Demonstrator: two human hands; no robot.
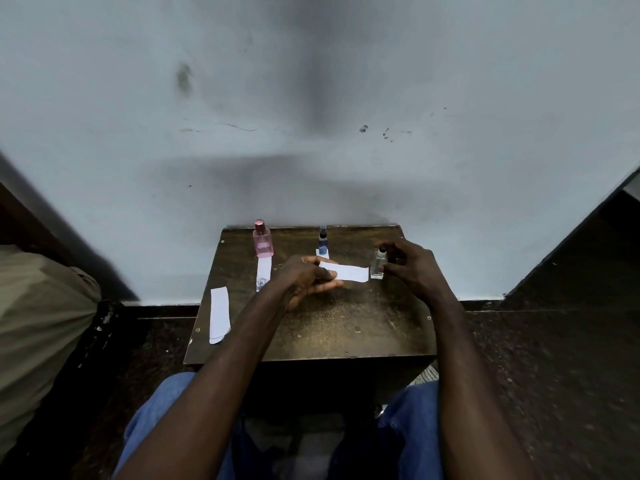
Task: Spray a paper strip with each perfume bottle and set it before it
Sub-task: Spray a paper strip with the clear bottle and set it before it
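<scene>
Three perfume bottles stand along the back of a small dark wooden table (311, 334): a pink bottle (263, 241) at the left, a small blue bottle (322, 241) in the middle, a clear bottle (378, 263) at the right. A paper strip (263, 274) lies before the pink bottle, and a strip's end (318, 252) shows under the blue one. My left hand (304, 279) pinches a white paper strip (349, 272) that points toward the clear bottle. My right hand (412, 268) curls around the clear bottle's right side, fingers near its cap; contact is unclear.
Spare paper strips (219, 314) lie stacked at the table's left edge. A pale wall (311, 133) rises right behind the table. A beige cloth bundle (38, 327) sits at the far left. My knees in blue jeans (156, 420) are under the table's front edge.
</scene>
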